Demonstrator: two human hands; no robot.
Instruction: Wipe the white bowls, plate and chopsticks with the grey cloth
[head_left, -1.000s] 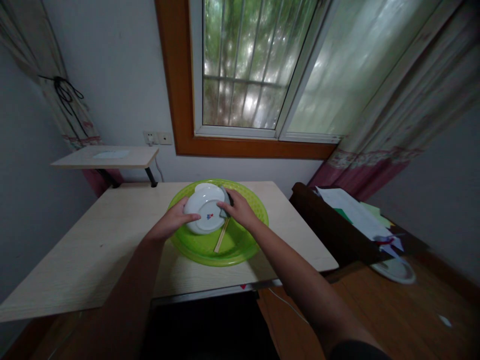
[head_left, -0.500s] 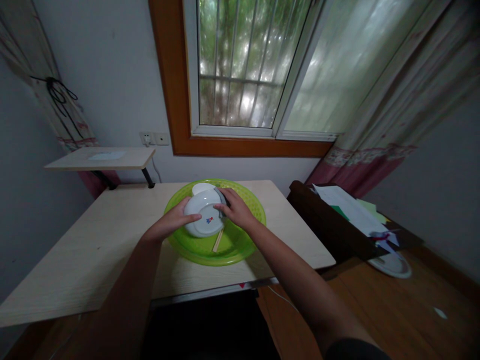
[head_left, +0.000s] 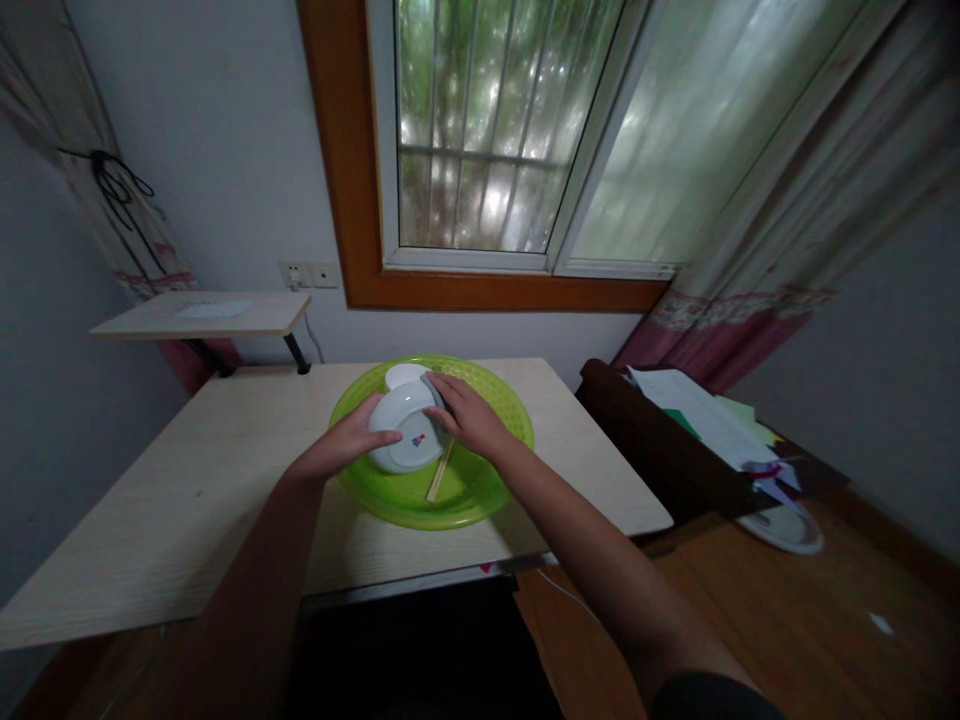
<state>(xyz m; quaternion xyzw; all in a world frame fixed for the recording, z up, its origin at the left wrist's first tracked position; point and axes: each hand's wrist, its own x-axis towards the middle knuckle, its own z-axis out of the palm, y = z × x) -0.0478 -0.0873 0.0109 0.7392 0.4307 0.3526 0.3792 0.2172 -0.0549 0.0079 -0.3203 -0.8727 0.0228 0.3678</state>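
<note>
My left hand (head_left: 346,440) grips the left rim of a white plate (head_left: 405,425), thumb laid across its underside. The plate is tilted, its bottom with a foot ring and a small coloured mark facing me. On its right edge my right hand (head_left: 466,412) is closed around a bit of grey cloth (head_left: 435,392) that touches the plate; most of the cloth is hidden by the fingers. Both hands are over a large green plastic basin (head_left: 465,512). Inside it lie a pair of wooden chopsticks (head_left: 439,478) and another white dish (head_left: 403,375), partly covered by the plate.
The basin stands on a pale wooden table (head_left: 247,450). At the back left is a small raised shelf (head_left: 202,315) with a paper on it. To the right, a dark brown cabinet (head_left: 637,440) bears papers. A window (head_left: 487,130) is ahead.
My right hand has shifted slightly along the plate's edge, its fingers now lying flatter over the cloth. The left hand and the plate stay almost in place.
</note>
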